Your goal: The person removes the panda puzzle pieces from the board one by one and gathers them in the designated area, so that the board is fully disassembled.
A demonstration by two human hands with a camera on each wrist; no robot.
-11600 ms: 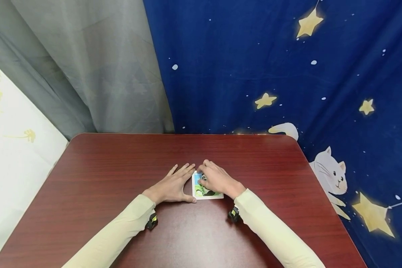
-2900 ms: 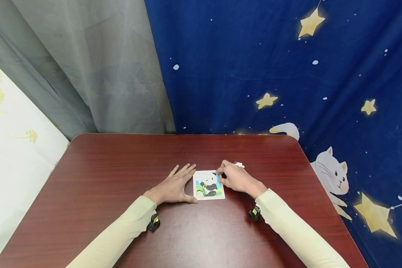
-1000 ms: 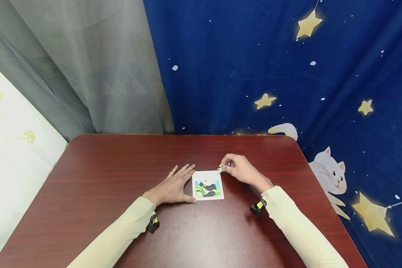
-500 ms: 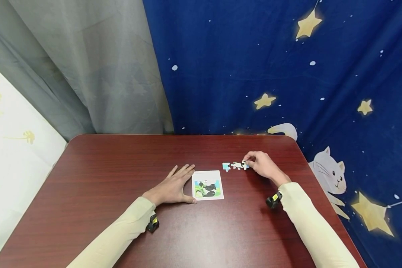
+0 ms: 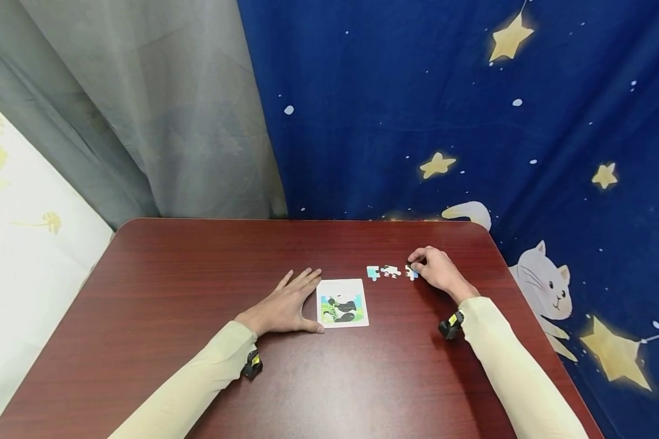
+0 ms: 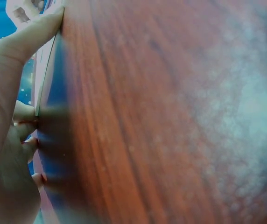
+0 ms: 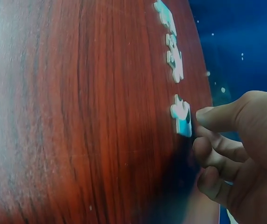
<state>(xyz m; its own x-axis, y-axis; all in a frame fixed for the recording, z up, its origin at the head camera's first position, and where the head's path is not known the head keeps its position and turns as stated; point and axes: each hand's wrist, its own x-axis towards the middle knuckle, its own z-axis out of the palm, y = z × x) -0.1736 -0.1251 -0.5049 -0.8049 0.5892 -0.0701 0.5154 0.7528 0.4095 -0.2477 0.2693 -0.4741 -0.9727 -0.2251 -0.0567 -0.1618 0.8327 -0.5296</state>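
A square panda puzzle in a white tray (image 5: 340, 284) lies mid-table, its top strip showing bare white. My left hand (image 5: 285, 306) rests spread along its left side, thumb and index fingertip at the tray's edge, as the left wrist view also shows. Behind and to the right, three puzzle pieces lie in a row: a light-blue piece (image 5: 373, 272), a mostly white middle piece (image 5: 390, 271) and a blue, white and dark end piece (image 5: 411, 272). Beside that end piece is my right hand (image 5: 438, 270); in the right wrist view its loosely bent fingers stand just off the piece, holding nothing.
The dark red wooden table (image 5: 198, 256) has rounded far corners. A grey curtain (image 5: 187, 122) and a blue starry curtain (image 5: 373, 122) hang behind it. Black wrist cameras sit below both sleeves.
The right hand has moved right from the tray's top corner, set a puzzle piece at the row's right end and let go. Earlier, the tray's top strip held pieces. The left hand stays put.
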